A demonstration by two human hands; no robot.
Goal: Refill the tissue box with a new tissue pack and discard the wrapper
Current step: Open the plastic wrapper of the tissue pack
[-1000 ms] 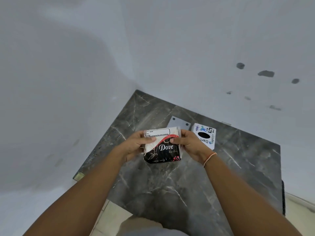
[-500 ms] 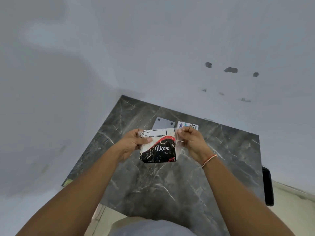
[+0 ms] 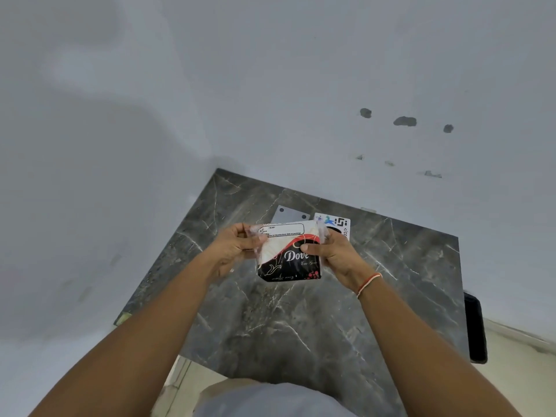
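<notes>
I hold a tissue pack point(image 3: 288, 254) in a black, red and white "Dove" wrapper above the dark marble table point(image 3: 301, 320). My left hand point(image 3: 237, 249) pinches the clear plastic at the pack's upper left. At the pack's right side, my right hand point(image 3: 334, 254) grips it with the thumb on the front. The clear wrapper edges stick out at both top corners. Behind the pack, a white tissue box point(image 3: 337, 222) with a dark oval slot lies on the table, partly hidden by my right hand.
A grey flat plate point(image 3: 284, 213) with holes lies next to the tissue box near the wall. White walls close the table at the back and left. A black object point(image 3: 475, 326) sits off the table's right edge. Floor shows below.
The plastic at the pack's top corners has been pulled outward by both hands. My left hand slid further left, and the pack now tilts slightly.
</notes>
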